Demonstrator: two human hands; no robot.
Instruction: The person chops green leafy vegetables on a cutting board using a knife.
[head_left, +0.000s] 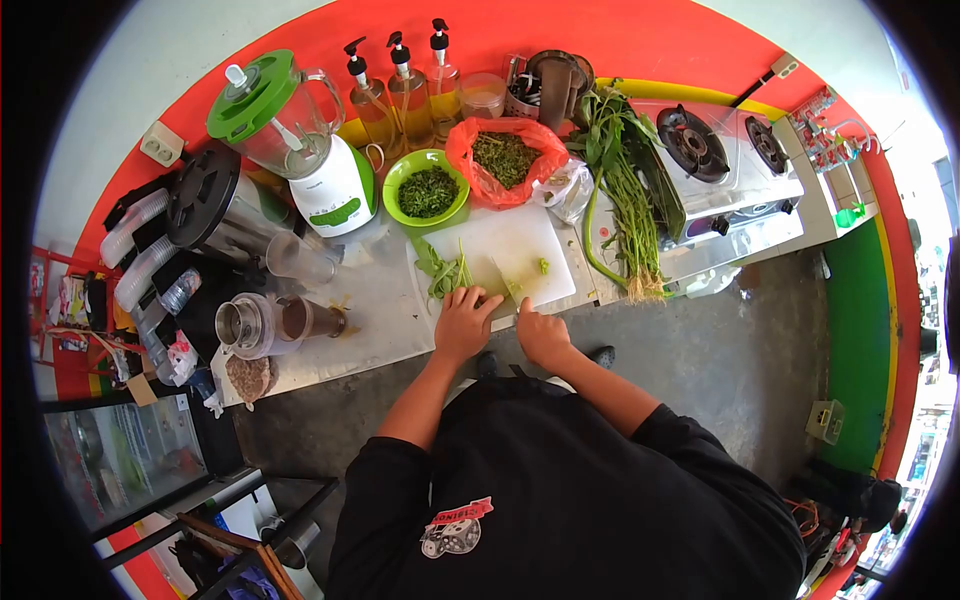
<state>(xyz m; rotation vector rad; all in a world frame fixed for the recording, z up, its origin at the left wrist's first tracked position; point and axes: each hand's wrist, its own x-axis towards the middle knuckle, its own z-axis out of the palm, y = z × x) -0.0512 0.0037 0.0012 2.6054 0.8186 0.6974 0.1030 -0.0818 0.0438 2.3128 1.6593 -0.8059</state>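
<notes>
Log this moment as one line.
left hand: fingers at leafy greens | right hand: gripping knife | cutting board: cut green pieces on it

The counter (390,345) is pale grey; on it, a white cutting board (500,232) carries bright green leaves (445,268). Along the counter's back edge: a lime-green bowl (391,196), a translucent red-orange bag (545,140), amber bottles (378,110) with black pumps, a white blender (328,195) with a green lid (252,100). The wall (640,45) is red, striped yellow; the shirt (600,500) black with a red-and-white print (460,525).
</notes>
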